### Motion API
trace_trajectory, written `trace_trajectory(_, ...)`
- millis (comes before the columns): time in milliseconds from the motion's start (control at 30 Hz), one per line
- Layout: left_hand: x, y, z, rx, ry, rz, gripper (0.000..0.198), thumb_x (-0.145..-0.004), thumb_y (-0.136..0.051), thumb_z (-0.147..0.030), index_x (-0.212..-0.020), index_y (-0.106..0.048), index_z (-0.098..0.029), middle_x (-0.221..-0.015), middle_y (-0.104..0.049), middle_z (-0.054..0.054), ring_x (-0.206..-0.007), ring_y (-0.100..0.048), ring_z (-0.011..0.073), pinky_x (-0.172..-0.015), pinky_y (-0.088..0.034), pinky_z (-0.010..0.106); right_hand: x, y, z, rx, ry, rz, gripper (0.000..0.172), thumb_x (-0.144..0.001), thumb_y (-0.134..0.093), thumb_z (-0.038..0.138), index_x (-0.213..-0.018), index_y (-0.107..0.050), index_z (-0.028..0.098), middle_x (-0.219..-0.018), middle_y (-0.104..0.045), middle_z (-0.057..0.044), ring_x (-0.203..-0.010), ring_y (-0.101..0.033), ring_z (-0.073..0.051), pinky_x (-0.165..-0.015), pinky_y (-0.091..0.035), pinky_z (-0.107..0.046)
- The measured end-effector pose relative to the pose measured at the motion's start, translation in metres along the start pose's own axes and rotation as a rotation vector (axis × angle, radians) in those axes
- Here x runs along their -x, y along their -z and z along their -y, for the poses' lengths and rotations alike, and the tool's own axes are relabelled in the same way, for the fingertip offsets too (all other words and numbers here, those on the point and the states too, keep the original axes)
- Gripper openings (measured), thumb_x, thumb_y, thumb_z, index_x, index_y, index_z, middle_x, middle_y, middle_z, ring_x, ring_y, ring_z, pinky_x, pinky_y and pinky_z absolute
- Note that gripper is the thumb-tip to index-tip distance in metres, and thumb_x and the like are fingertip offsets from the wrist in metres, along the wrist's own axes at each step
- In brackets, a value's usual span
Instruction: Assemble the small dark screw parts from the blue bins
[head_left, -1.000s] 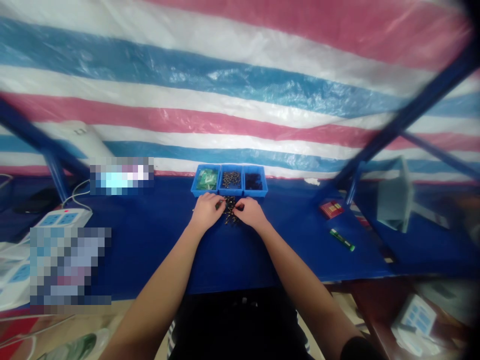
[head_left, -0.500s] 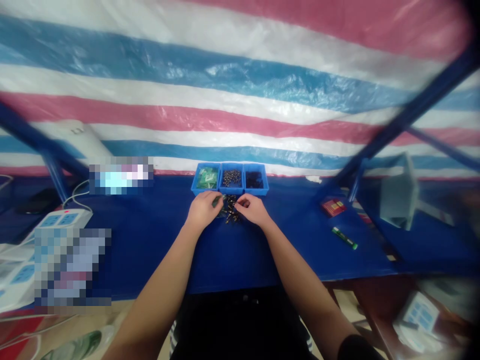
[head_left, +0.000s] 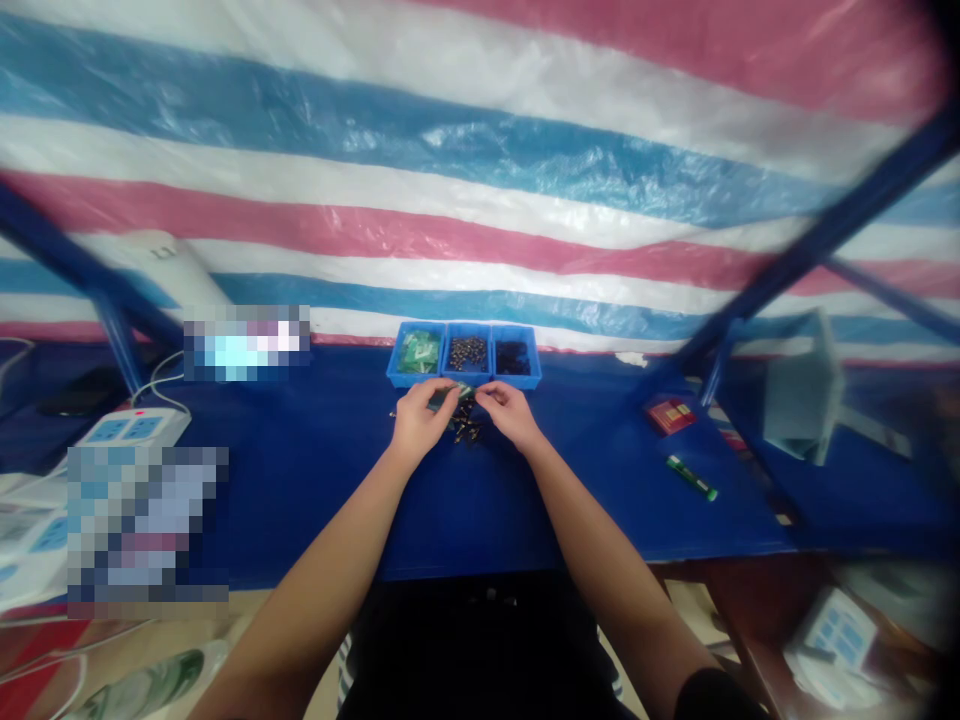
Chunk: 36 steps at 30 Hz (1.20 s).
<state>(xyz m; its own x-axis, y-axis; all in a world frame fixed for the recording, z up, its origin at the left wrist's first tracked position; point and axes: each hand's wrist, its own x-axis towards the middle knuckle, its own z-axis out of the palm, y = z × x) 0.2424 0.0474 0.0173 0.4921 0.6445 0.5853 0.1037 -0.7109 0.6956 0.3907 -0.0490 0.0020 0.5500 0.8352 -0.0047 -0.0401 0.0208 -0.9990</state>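
Observation:
Held between thumb and fingers of my left hand (head_left: 421, 420) is a small green piece (head_left: 466, 391) that looks like a circuit board. My right hand (head_left: 511, 412) is closed in a pinch at the piece's right end; whatever its fingertips hold is too small to make out. Below and between the hands lies a loose pile of brass-and-black metal parts (head_left: 469, 432) on the blue table (head_left: 480, 510). Just beyond are three joined blue bins: a left bin (head_left: 414, 381) of green pieces, a middle bin (head_left: 469, 381) of small metal parts and a right bin (head_left: 517, 382) of black parts.
At the right lie a red box (head_left: 671, 416) and a green tube (head_left: 691, 478). A white power strip (head_left: 142, 428) with cables stands at the left, beside blurred-out devices. Blue frame bars (head_left: 795, 235) rise at both sides before a striped plastic sheet (head_left: 480, 220).
My left hand has moved right and slightly up, bringing the green piece over the pile. The right hand has come to meet its right end. The view has shifted slightly.

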Motion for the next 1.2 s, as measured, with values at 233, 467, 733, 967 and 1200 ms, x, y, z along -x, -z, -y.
trace_trajectory(233,0.004,-0.011,0.003,0.333,0.201,0.021,0.022,-0.086,-0.062,-0.039,-0.094,-0.059,-0.019,-0.081,-0.069,0.003,-0.072,-0.066,0.0146,-0.067,-0.052,0.026,0.006,-0.003,0.004,0.203,0.204,0.039,0.029,-0.075,-0.068,0.046,-0.082,-0.071,0.018,-0.056,-0.054,0.003,-0.052,-0.047,-0.011,-0.052,-0.037,-0.024)
trace_trajectory(467,0.001,-0.007,0.006,0.221,0.179,0.030,0.021,-0.086,-0.061,-0.040,-0.088,-0.063,-0.018,-0.078,-0.065,0.001,-0.068,-0.061,0.0133,-0.066,-0.049,0.024,0.002,-0.002,0.003,0.127,0.236,-0.083,0.028,-0.073,-0.069,0.046,-0.079,-0.073,0.018,-0.079,-0.071,-0.004,-0.074,-0.063,-0.019,-0.072,-0.050,-0.030)
trace_trajectory(733,-0.002,-0.003,0.004,0.115,0.130,0.033,0.019,-0.086,-0.061,-0.037,-0.085,-0.068,-0.018,-0.079,-0.066,0.002,-0.067,-0.058,0.0139,-0.067,-0.047,0.026,0.003,0.001,0.008,0.101,0.144,-0.143,0.034,-0.074,-0.068,0.050,-0.080,-0.073,0.018,-0.064,-0.065,-0.001,-0.058,-0.057,-0.015,-0.057,-0.046,-0.027)
trace_trajectory(967,0.000,-0.005,0.005,0.199,0.287,0.061,0.022,-0.085,-0.063,-0.040,-0.085,-0.067,-0.018,-0.057,-0.059,-0.003,-0.050,-0.053,0.0107,-0.051,-0.043,0.022,0.005,0.001,0.013,0.019,0.059,-0.145,0.035,-0.071,-0.071,0.051,-0.083,-0.071,0.018,-0.067,-0.066,-0.003,-0.053,-0.055,-0.013,-0.045,-0.039,-0.024)
trace_trajectory(1200,-0.001,-0.006,0.005,0.296,0.319,0.090,0.024,-0.084,-0.064,-0.041,-0.082,-0.066,-0.017,-0.053,-0.060,-0.002,-0.044,-0.054,0.0103,-0.045,-0.042,0.021,0.004,0.002,0.010,-0.021,0.024,-0.151,0.036,-0.070,-0.071,0.052,-0.080,-0.071,0.017,-0.058,-0.059,0.000,-0.047,-0.050,-0.010,-0.044,-0.036,-0.023)
